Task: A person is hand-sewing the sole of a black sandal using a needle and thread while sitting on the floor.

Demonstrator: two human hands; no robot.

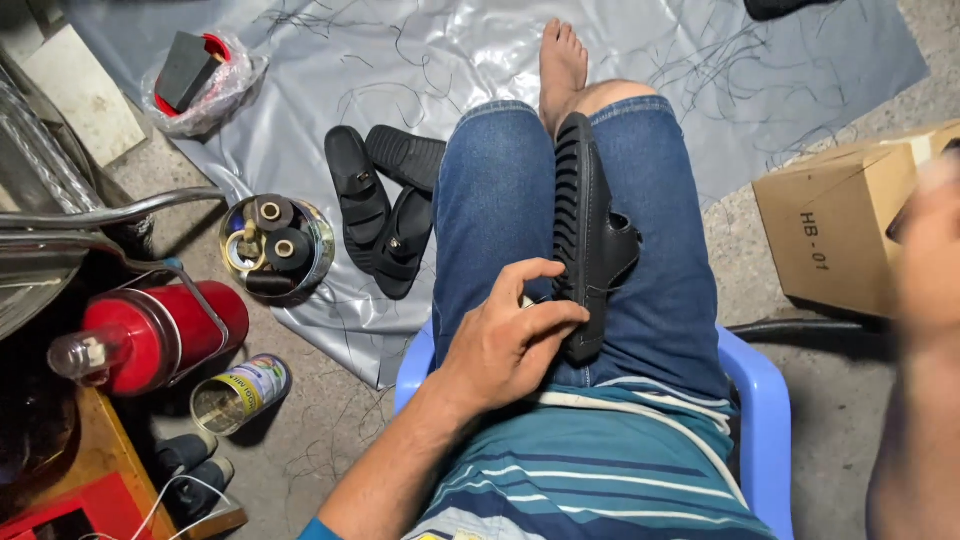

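On the lap, between the denim-covered thighs, a black sandal [590, 240] lies sole-side up, and the left hand [510, 340] has its fingers curled together, pressing on the heel end. Right hand [930, 250] is a raised blur at the frame edge, can't tell what its fingers are doing. Three more black sandals [385, 205] sit on the grey plastic sheet [480, 50] nearby.

left hand [515, 340] gripping black sandal [590, 235] — on lap

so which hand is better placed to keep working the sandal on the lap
Left. The left hand already grips the sandal lying on the thigh; the right hand is raised off to the side, blurred.
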